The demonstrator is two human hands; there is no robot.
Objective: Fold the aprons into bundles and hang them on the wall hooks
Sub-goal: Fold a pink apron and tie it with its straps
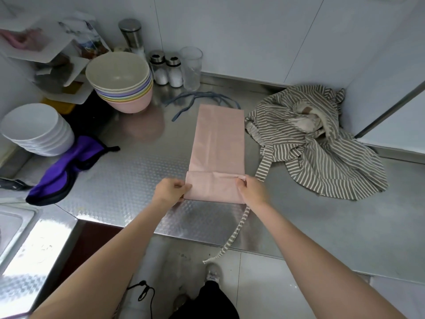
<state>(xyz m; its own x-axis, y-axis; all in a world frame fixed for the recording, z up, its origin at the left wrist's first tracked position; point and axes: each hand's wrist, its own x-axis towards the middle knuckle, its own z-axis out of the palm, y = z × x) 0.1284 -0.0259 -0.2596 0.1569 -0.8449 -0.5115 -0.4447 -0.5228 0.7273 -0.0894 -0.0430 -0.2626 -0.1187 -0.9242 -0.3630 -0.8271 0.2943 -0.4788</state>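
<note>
Pink apron (217, 143) lies flat on the steel counter (128, 171) as a long narrow strip running away from us, its near end turned over into a first short fold. We find the left hand (171, 188) pinching the left end of that fold between thumb and fingers, and the right hand (251, 189) pinching the right end likewise; each grips cloth only. Both forearms reach forward nearly parallel, wrists low over the counter edge, knuckles up.

We judge the fabric light, thin and limp: it will hold a crease only while pressed, and may slide on the smooth metal. The two outer corners of the fold look the sound places to grip, so the roll advances evenly. Blue ties (195, 100) trail from the far end and appear free for binding the bundle later.

Striped apron (317, 143) sits crumpled just right of the strip, not yet folded; one strap (236, 231) hangs over the counter edge. Stacked bowls (120, 79) and a purple mitt (66, 166) stand well left. No wall hooks are in view.
</note>
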